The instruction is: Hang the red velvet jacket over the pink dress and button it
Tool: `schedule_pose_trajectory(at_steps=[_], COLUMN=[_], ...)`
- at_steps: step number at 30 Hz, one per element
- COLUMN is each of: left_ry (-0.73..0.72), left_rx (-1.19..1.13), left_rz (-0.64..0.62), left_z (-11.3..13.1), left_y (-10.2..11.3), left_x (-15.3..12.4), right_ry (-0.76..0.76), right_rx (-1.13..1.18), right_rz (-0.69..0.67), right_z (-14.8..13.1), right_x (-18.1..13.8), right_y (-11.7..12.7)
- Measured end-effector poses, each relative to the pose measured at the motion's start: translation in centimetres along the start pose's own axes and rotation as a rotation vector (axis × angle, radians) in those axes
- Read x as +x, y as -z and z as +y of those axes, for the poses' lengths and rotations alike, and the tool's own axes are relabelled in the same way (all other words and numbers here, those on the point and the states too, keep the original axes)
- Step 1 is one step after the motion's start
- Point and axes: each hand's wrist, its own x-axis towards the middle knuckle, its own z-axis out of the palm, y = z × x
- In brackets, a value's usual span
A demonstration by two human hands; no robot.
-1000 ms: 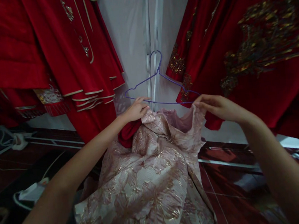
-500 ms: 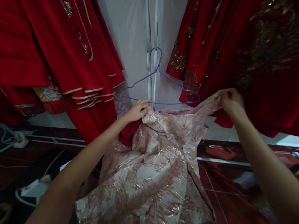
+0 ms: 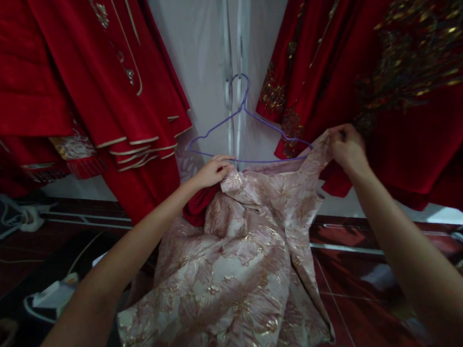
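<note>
A pink brocade dress (image 3: 233, 271) with gold flower pattern and a red lining hangs down in front of me. My left hand (image 3: 211, 171) is closed on the dress's top edge together with the bottom bar of a purple wire hanger (image 3: 247, 123). My right hand (image 3: 345, 146) is closed on the other top corner of the dress, pulled out to the right beside the hanger's right end. The hanger's hook points up against white ribbons on a white cover.
Red embroidered garments (image 3: 63, 86) hang at the left and more red garments (image 3: 403, 80) at the right, close to both hands. A white garment cover (image 3: 203, 45) hangs between them. Cables and a white power strip (image 3: 50, 294) lie on the dark red floor (image 3: 357, 287).
My right hand has pulled the dress's right corner outward to the right and slightly upward, stretching the top edge past the hanger's end. The left hand has stayed in place.
</note>
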Motion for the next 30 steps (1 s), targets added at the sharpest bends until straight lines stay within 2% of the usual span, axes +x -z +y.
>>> schedule_pose_trajectory(at_steps=[5,7,11,13,17,21,25,30], left_ry=[0.017,0.032,0.134,0.201,0.310,0.432,0.510,0.518], left_rx=[-0.219,-0.284,-0.410,-0.405,-0.178,-0.096,-0.126,-0.123], left_rz=[-0.025,-0.012,0.050,0.107,0.336,0.304,0.246,0.328], left_z=[1.8,2.5,2.6,1.7,-2.0,-6.6,-9.3,-9.5], left_y=[-0.7,-1.1,-1.0,-0.1,3.1,5.5,5.5,4.8], left_x=[1.0,1.3,1.2,0.8,-1.3,-5.0,-7.3,-6.4], right_ry=[0.128,0.173,0.235,0.268,0.284,0.276,0.267,0.298], right_rx=[-0.005,-0.049,-0.108,-0.084,-0.033,0.001,0.026,0.039], right_rz=[-0.135,-0.139,-0.187,-0.234,-0.236,-0.242,-0.256,-0.251], right_z=[-4.0,-5.3,-6.1,-5.7,-5.0,-5.3,-5.3,-4.9], right_x=[0.6,0.6,0.4,0.3,0.7,1.2,1.5,2.0], right_y=[-1.1,-2.0,-3.5,-3.6,-2.8,-2.1,-2.1,-2.3])
